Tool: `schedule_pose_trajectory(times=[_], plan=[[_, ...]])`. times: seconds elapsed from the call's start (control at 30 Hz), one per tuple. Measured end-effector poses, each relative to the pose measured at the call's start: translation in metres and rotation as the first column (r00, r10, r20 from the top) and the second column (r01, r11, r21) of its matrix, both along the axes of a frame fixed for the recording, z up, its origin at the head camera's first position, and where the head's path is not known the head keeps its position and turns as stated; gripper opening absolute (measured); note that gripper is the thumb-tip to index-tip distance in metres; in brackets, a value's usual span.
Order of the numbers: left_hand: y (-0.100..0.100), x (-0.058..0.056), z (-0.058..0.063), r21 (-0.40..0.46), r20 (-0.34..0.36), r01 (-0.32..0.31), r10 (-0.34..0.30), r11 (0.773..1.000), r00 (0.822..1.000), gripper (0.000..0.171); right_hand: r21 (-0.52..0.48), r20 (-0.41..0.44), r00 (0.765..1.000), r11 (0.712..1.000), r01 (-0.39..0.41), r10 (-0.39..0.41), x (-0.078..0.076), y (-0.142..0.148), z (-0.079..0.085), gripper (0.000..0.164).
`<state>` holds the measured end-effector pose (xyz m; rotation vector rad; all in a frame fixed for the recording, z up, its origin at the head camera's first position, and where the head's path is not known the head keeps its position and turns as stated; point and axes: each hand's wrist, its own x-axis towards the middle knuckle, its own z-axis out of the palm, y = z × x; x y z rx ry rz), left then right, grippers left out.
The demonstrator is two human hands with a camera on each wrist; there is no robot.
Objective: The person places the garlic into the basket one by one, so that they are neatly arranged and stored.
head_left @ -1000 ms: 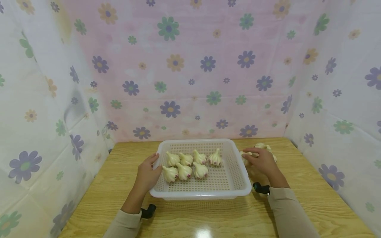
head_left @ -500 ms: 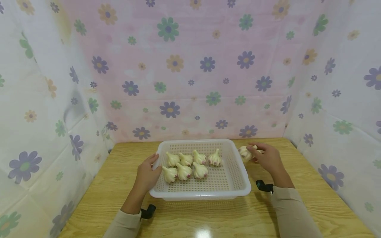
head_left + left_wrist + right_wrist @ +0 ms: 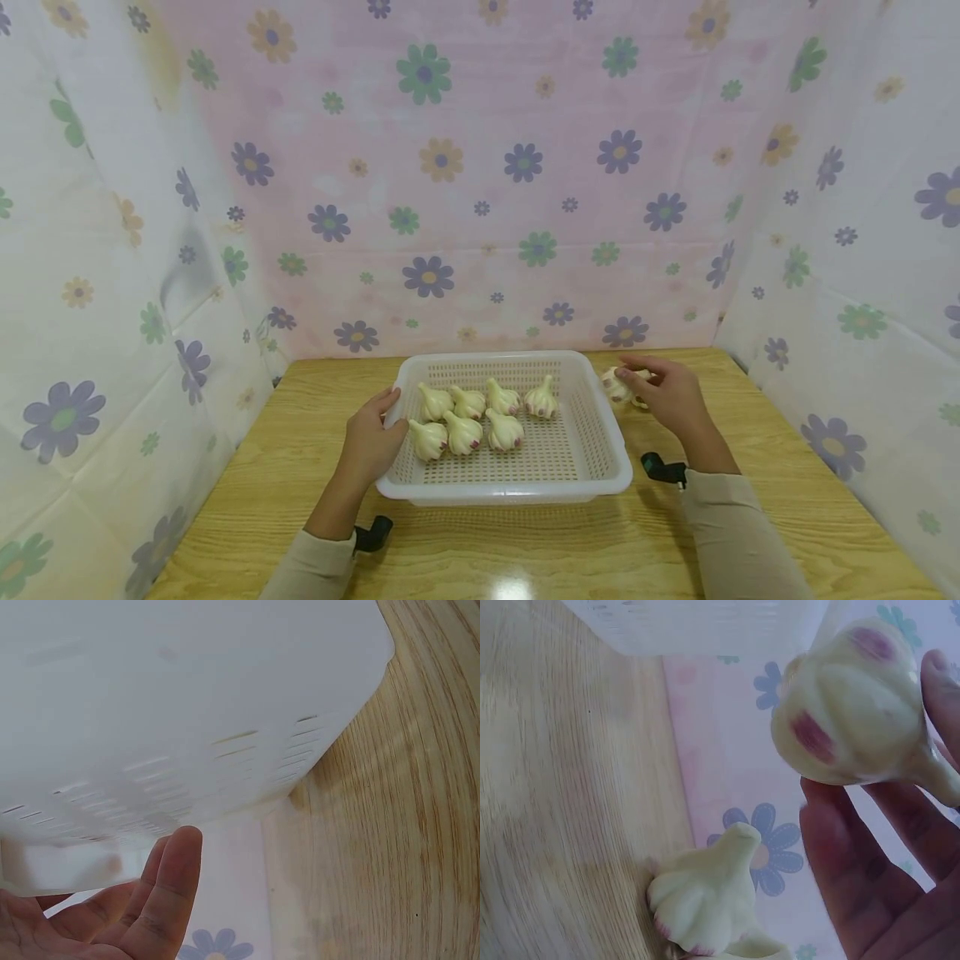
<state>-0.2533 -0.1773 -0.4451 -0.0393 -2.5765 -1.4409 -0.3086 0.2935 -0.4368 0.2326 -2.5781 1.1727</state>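
My left hand [image 3: 372, 435] grips the left rim of a white plastic basket [image 3: 506, 492], thumb over the edge. In the left wrist view its fingers [image 3: 169, 889] lie against the perforated outer wall. Several pale garlic bulbs, such as one garlic bulb [image 3: 506, 430], sit inside the basket, towards its left and back. Just outside the right rim, my right hand [image 3: 672, 402] holds another garlic bulb [image 3: 855, 705] between thumb and fingers, its stem towards the palm. Below that bulb in the right wrist view, more garlic [image 3: 709, 892] lies on the table.
The basket stands on a wood-grain table [image 3: 300, 500]. Flowered cloth [image 3: 487, 167] closes off the back and both sides. Black wrist mounts [image 3: 663, 468] stick out inward from both sleeves.
My right hand has taken hold of a garlic bulb beside the basket and turned it, so its stem now points right. The left hand and basket have stayed put.
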Motion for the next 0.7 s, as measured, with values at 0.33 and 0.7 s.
schedule_pose_trajectory(times=[0.33,0.7], plan=[[0.0001,-0.0010,-0.0007,-0.002,-0.002,-0.011,0.011,1.000,1.000,0.060,-0.011,0.002,1.000,0.999,0.031,-0.031,0.0028,-0.0033,0.0035,0.062],[-0.0005,-0.0018,-0.0020,0.002,-0.009,-0.005,0.005,1.000,1.000,0.060,-0.094,0.075,0.997,0.995,0.025,-0.018,0.0062,-0.0080,0.0074,0.077]])
